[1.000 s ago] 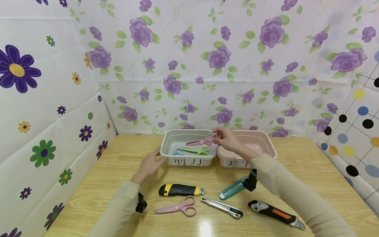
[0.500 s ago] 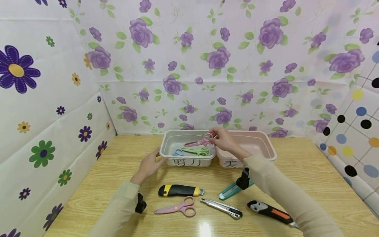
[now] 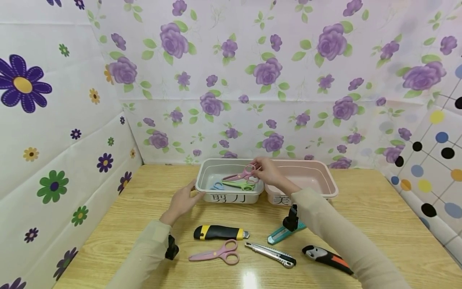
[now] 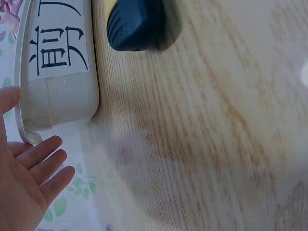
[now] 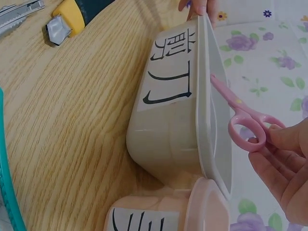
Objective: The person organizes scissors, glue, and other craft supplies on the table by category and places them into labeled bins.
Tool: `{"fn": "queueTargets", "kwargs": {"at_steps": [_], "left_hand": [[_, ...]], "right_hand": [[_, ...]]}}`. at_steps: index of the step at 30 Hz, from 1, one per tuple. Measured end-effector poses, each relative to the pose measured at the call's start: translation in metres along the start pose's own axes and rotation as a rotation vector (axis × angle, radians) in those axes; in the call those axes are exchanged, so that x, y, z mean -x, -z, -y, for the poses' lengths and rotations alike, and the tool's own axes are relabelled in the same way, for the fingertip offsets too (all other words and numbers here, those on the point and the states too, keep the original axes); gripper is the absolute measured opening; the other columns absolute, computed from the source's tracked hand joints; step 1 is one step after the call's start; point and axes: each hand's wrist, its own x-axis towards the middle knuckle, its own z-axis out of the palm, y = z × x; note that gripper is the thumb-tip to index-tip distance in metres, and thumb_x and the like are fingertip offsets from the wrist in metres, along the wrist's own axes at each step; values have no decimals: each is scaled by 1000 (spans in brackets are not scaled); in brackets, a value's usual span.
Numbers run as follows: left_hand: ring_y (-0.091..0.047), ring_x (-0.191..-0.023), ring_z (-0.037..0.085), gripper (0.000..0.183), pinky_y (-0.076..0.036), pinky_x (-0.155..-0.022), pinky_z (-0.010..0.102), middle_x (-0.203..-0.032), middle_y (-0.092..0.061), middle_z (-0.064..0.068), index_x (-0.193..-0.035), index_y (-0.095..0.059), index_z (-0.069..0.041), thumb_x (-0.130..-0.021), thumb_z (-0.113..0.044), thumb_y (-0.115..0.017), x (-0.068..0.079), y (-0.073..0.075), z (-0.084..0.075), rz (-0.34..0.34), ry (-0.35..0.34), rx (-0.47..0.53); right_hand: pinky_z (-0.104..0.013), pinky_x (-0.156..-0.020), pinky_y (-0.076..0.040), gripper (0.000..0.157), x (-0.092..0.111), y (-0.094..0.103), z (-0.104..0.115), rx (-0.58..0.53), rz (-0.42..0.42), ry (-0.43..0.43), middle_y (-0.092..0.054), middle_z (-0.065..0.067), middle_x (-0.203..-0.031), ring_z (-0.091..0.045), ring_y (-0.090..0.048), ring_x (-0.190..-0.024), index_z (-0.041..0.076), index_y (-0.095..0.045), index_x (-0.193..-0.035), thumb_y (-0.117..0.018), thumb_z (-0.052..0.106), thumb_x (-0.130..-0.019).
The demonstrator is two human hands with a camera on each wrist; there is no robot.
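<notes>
My right hand (image 3: 270,173) pinches pink scissors (image 3: 236,176) by the handle loops, blades pointing left. They hang over the right part of a white box (image 3: 254,196) that has a black-lettered label. In the right wrist view, thumb and fingers hold the pink loops (image 5: 247,132) above the rim. Inside the box lie green scissors (image 3: 234,184) and another pair with a blue handle (image 3: 217,186). My left hand (image 3: 182,204) touches the left front corner of this box. Its fingers (image 4: 53,180) look fairly straight in the left wrist view.
A pink box (image 3: 329,182) stands against the white one's right side. Nearer me lie a black-yellow utility knife (image 3: 218,232), more pink scissors (image 3: 216,253), a silver cutter (image 3: 270,253), a teal cutter (image 3: 281,235) and a black-orange knife (image 3: 328,259).
My right hand has moved left and slightly down with the pink scissors, bringing them lower over the white box. The left hand has stayed at the box corner.
</notes>
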Motion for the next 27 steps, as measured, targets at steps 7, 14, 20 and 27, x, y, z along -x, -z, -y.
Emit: {"fn": "queueTargets", "kwargs": {"at_steps": [7,14,20,27], "left_hand": [[-55,-107,36,64,-46,-83,51,-117,-59,20,-138,-36,-3,-88,-38,-57,0,0,1,-1,-3,5],[-55,-107,36,64,-46,-83,52,-117,-59,18,-138,-37,-3,-88,-38,-57,1,-1,0,2,7,2],[-55,-107,37,65,-46,-82,52,-118,-58,19,-138,-37,-2,-88,-39,-56,1,-1,0,3,5,-3],[-55,-106,37,64,-47,-81,51,-116,-59,20,-137,-38,-1,-88,-37,-57,1,1,-1,-2,7,7]], "right_hand": [[-22,-49,-45,22,-3,-7,1,14,-2,-11,-63,-20,-85,-9,-54,-55,-11,-57,-107,-54,-5,-86],[-28,-60,-52,21,-6,-15,-1,58,1,13,-64,-23,-92,-30,-63,-76,-12,-57,-106,-55,-3,-87],[-42,-90,-45,34,-6,-13,-3,82,17,-52,-56,-24,-115,-36,-54,-106,-8,-51,-119,-53,12,-91],[-44,-90,-44,39,-1,-3,0,44,27,-63,-53,-23,-120,-36,-53,-106,-7,-49,-122,-54,16,-91]]}}
